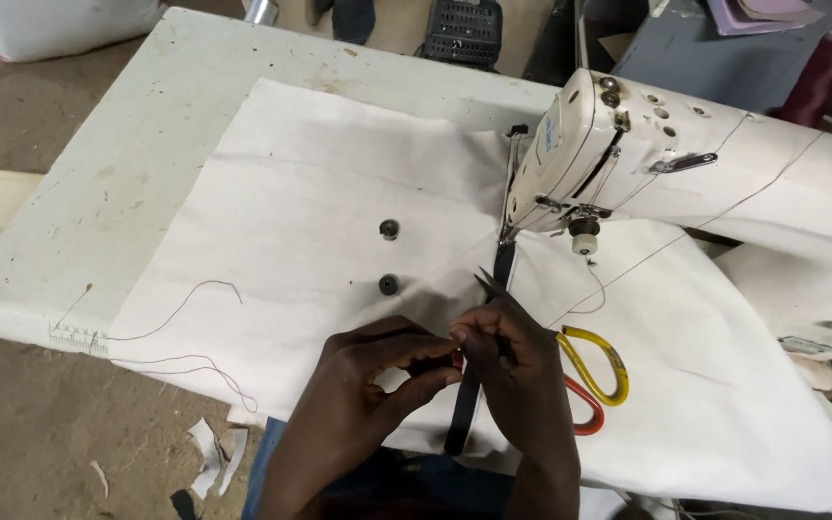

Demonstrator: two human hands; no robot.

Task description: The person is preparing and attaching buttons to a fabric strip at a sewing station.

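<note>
A white cloth (320, 193) lies spread over the sewing table, with a dark zipper strip (464, 404) running from under the machine's needle towards me. My left hand (377, 380) pinches something small and red at the strip, fingers closed. My right hand (517, 366) grips a thin dark pointed tool (486, 282) whose tip points up at the strip near the presser foot. Two dark round buttons (389, 229) sit on the cloth left of the strip.
The white sewing machine (686, 164) fills the right side. Scissors with a yellow and an orange handle (594, 376) lie on the cloth beside my right hand. Loose thread (185, 308) trails at the table's left edge. A maroon thread spool (820, 72) stands behind.
</note>
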